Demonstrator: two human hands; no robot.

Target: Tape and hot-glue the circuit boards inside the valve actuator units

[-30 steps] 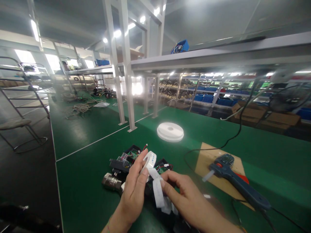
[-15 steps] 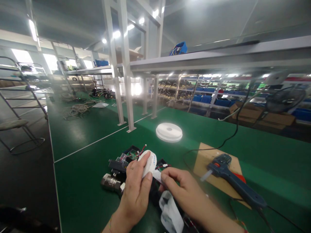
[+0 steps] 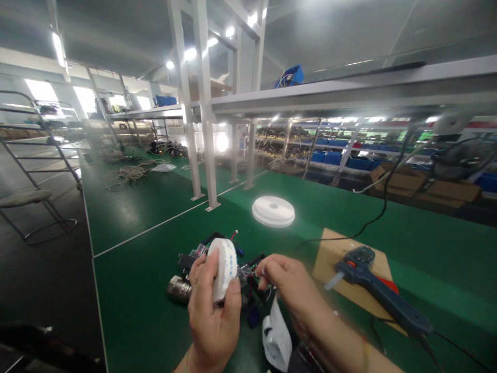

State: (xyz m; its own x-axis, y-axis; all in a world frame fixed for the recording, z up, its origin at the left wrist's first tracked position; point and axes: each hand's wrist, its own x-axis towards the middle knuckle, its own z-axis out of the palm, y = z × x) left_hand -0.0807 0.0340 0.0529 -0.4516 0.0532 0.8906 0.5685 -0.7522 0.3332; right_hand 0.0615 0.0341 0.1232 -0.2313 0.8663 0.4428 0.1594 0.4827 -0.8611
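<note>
My left hand (image 3: 213, 305) is closed round a roll of white tape (image 3: 227, 264) with blue print on its side. My right hand (image 3: 281, 277) pinches with thumb and fingers beside the roll; whatever is between the fingertips is too small to make out. Beneath both hands lie black housings with circuit parts (image 3: 190, 259) and thin wires, partly hidden. A metal valve-like fitting (image 3: 179, 289) sticks out left of my left hand. Below my right hand hangs a crumpled white strip (image 3: 277, 339).
A hot glue gun (image 3: 382, 287) rests on a brown board (image 3: 326, 259) at the right, its cable trailing off. Further back on the green table (image 3: 143, 290) sits a white reel (image 3: 274, 210). Shelf posts (image 3: 205, 129) rise from the table; a stool (image 3: 27, 198) stands left.
The roll in my left hand has turned more upright and moved slightly left. My right hand has come away from it; the white piece stretched between them is no longer seen.
</note>
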